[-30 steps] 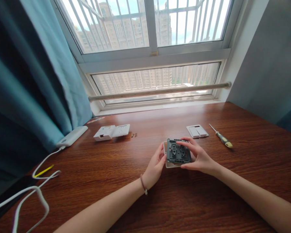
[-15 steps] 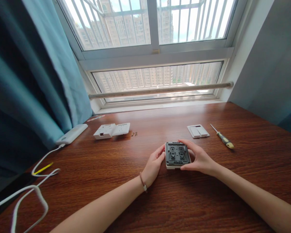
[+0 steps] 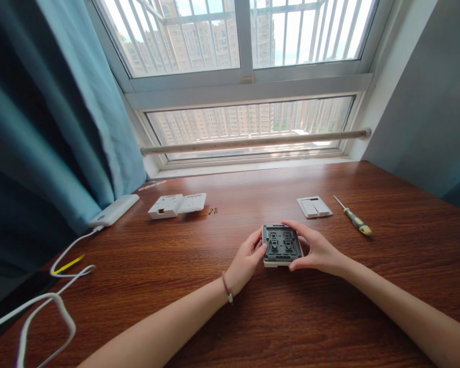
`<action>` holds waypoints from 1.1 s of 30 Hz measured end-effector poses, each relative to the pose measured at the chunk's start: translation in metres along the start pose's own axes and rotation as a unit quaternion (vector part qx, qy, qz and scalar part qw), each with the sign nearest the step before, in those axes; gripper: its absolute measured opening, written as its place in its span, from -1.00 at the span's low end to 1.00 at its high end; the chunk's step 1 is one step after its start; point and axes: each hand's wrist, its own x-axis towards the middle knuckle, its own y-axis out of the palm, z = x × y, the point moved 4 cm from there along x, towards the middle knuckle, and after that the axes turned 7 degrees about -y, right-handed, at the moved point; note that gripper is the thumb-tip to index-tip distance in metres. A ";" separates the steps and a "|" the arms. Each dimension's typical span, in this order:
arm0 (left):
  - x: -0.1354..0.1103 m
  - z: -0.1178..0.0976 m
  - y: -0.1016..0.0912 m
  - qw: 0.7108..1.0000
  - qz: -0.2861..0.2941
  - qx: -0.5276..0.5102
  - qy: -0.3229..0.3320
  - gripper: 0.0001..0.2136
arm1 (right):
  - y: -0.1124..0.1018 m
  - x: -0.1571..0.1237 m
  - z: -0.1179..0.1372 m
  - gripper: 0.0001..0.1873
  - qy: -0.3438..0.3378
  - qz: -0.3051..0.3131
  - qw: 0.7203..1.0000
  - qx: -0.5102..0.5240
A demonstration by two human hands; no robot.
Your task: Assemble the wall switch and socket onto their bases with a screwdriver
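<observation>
Between my two hands is a wall switch point(image 3: 281, 245) without its cover, its dark grey inner face turned up over a white base. My left hand point(image 3: 247, 258) grips its left side, with the thumb on the near left edge. Around the right side curl the fingers of my right hand point(image 3: 318, 250), thumb at the near corner and fingertips at the far edge. Beyond it lies a white switch cover plate point(image 3: 314, 207) with two rocker keys. A screwdriver point(image 3: 353, 216) with a grey and yellow handle rests to the right of that plate.
At the left back sit white plastic housings point(image 3: 176, 205), with small brass-coloured screws point(image 3: 213, 210) beside them. A white power bank point(image 3: 114, 211) with a white cable point(image 3: 67, 276) lies near the blue curtain point(image 3: 72, 102). A yellow strip point(image 3: 69, 265) is by the cable.
My left thumb has moved up onto the switch's left edge. My right thumb has shifted slightly right along the near edge. The switch stays almost in place.
</observation>
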 end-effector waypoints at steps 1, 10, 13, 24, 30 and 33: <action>0.000 -0.001 0.000 1.000 -0.001 0.000 0.000 -0.55 | 0.000 0.000 0.000 -0.05 0.003 0.003 1.000 -0.003; -0.001 -0.003 0.001 0.999 0.002 0.036 0.009 -0.57 | -0.003 0.000 0.003 -0.06 0.007 0.036 0.996 -0.086; -0.001 -0.004 0.002 0.999 0.008 0.035 0.014 -0.56 | -0.005 0.001 0.005 -0.10 -0.003 0.052 0.990 -0.130; -0.001 0.000 0.004 1.000 0.027 0.010 -0.004 -0.54 | -0.012 0.005 0.012 -0.17 -0.018 0.086 0.989 -0.123; -0.001 0.008 0.002 1.000 0.023 0.010 -0.006 -0.54 | -0.015 0.004 0.010 -0.12 -0.009 0.094 0.989 -0.112; -0.006 0.007 -0.007 0.995 -0.101 0.019 0.014 -0.60 | -0.017 0.003 0.009 -0.07 -0.013 0.086 0.990 -0.116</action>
